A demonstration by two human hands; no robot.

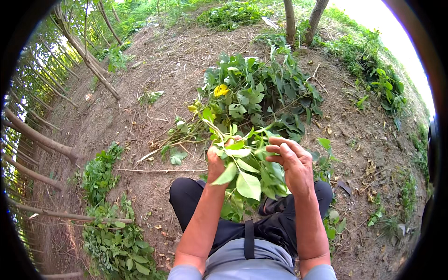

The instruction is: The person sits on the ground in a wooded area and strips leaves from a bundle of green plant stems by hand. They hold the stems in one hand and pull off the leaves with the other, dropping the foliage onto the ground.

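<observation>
A bunch of leafy green stems (pixel 248 180) is gripped in my left hand (pixel 217 161), its pale leaves hanging over my lap between my knees. The stem ends (pixel 214 127) stick out above that fist. Just right of the bunch, my right hand (pixel 295 162) is raised with its fingers apart and bent toward the leaves. I see nothing held in it, though leaves lie close to its fingertips. Beyond both hands a large heap of darker cut foliage (pixel 255 94) lies on the soil, with a yellow leaf (pixel 221 90) on its left side.
More cut greenery (pixel 119 241) lies on the ground to the left. A thin stick (pixel 161 170) crosses the soil before my left knee. Tree trunks (pixel 42 134) stand along the left, and two more trunks (pixel 290 21) rise behind the heap. Weeds (pixel 385 84) edge the right side.
</observation>
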